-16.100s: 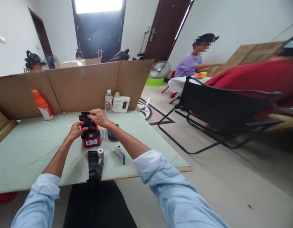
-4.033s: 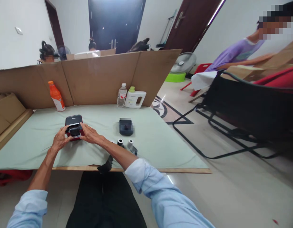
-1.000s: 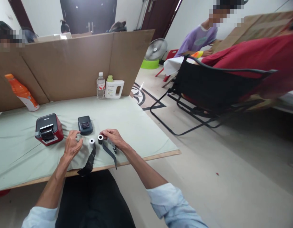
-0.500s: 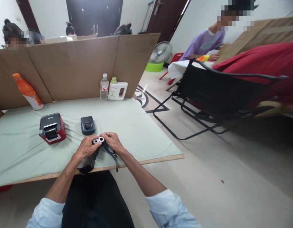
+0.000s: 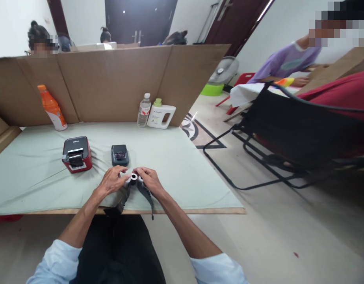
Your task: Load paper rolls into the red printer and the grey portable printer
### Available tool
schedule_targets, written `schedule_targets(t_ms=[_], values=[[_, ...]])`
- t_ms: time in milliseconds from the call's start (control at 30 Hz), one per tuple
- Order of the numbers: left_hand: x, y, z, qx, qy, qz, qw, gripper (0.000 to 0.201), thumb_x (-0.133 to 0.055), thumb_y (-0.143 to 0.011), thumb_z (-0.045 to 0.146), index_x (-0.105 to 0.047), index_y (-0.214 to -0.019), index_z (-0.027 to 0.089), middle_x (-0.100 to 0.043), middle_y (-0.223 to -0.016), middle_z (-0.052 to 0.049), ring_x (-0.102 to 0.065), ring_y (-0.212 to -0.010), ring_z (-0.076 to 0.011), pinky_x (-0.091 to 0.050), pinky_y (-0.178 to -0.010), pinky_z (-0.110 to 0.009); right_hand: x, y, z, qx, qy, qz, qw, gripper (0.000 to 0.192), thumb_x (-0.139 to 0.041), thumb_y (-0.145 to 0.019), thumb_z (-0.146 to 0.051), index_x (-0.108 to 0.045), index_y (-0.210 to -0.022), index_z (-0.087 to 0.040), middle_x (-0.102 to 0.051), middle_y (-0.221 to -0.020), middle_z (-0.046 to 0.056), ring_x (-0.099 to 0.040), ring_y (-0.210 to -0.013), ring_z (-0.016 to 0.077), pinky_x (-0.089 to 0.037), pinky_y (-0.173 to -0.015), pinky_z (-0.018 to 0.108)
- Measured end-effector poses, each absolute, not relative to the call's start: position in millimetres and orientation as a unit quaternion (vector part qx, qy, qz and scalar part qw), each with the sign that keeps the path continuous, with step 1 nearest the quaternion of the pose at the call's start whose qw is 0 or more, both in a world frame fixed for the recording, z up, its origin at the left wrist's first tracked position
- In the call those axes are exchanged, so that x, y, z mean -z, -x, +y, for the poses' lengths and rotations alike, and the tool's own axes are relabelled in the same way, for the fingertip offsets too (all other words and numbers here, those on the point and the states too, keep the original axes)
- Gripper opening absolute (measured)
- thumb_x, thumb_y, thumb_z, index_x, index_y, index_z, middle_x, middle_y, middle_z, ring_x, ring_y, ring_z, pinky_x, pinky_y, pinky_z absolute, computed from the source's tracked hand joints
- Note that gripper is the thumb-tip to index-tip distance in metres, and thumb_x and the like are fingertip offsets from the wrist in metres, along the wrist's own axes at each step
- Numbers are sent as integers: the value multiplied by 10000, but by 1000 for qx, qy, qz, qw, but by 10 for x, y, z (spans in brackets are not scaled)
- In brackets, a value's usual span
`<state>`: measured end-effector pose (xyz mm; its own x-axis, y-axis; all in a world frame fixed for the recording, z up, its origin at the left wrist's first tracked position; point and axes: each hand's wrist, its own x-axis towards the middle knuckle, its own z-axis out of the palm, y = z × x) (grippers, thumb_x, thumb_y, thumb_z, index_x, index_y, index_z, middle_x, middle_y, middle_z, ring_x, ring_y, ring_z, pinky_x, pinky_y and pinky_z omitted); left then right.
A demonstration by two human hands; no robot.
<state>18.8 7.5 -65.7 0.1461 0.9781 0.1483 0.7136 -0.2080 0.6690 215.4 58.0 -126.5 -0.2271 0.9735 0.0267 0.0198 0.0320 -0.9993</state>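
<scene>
Close to the table's front edge, my left hand (image 5: 111, 182) and my right hand (image 5: 149, 180) meet around small white-rimmed rolls. The middle roll (image 5: 134, 178) shows a dark centre, with my left thumb against its side. Another roll (image 5: 140, 180) is partly covered by my right fingers. A wide dark strip (image 5: 118, 206) hangs below the left hand over the edge, and a narrower dark strip (image 5: 146, 195) trails below the right. How the strips join the rolls is hidden. A small dark device (image 5: 119, 154) lies just beyond my left hand.
A red-and-black label printer (image 5: 77, 154) stands left. An orange bottle (image 5: 52, 108), a water bottle (image 5: 144, 110) and a white jug (image 5: 162, 114) line the cardboard screen (image 5: 111, 86). A black folding chair (image 5: 285, 134) stands right; a person in purple (image 5: 288, 61) sits beyond.
The view has turned left. My left fingers have spread somewhat, and the rolls sit differently between my hands, with a second roll now showing beside my right fingers.
</scene>
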Motion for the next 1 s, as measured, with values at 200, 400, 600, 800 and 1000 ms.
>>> schedule_targets(t_ms=[200, 400, 600, 800, 1000], values=[[854, 327, 452, -317, -692, 640, 109, 293, -621, -897, 222, -749, -1157, 175, -742, -1134, -113, -686, -964, -246, -554, -968, -395, 1297, -2231, 840, -590, 419, -542, 428, 572, -758, -753, -694, -816, -945, -157, -804, -1014, 132, -738, -931, 266, -603, -881, 410], [972, 515, 859, -263, -718, 635, 106, 311, -563, -911, 214, -734, -1170, 194, -708, -1178, -123, -632, -1105, -295, -495, -1060, -454, 1323, -2123, 1246, -585, 390, -595, 390, 516, -818, -744, -515, -809, -1117, -159, -789, -1075, 118, -710, -903, 233, -599, -823, 390], [1054, 563, 939, -289, -711, 625, 141, 255, -523, -939, 255, -730, -1079, 209, -719, -1070, -84, -630, -1038, -254, -496, -1015, -398, 1394, -1999, 1389, -499, 335, -703, 380, 581, -817, -753, -404, -759, -1288, -185, -732, -1018, 54, -640, -830, 185, -553, -811, 350], [1008, 578, 1005, -302, -709, 615, 168, 240, -493, -922, 241, -724, -875, 198, -712, -945, -83, -636, -930, -246, -518, -948, -376, 1512, -1933, 1379, -440, 360, -721, 395, 630, -827, -739, -360, -728, -1337, -189, -705, -955, 35, -617, -808, 185, -543, -811, 355], [987, 582, 1082, -335, -666, 636, 198, 304, -506, -890, 217, -788, -993, 174, -759, -992, -81, -679, -981, -251, -537, -933, -342, 1565, -1873, 1393, -412, 375, -722, 410, 564, -803, -750, -336, -752, -1293, -188, -708, -932, 29, -604, -769, 168, -539, -784, 327]])
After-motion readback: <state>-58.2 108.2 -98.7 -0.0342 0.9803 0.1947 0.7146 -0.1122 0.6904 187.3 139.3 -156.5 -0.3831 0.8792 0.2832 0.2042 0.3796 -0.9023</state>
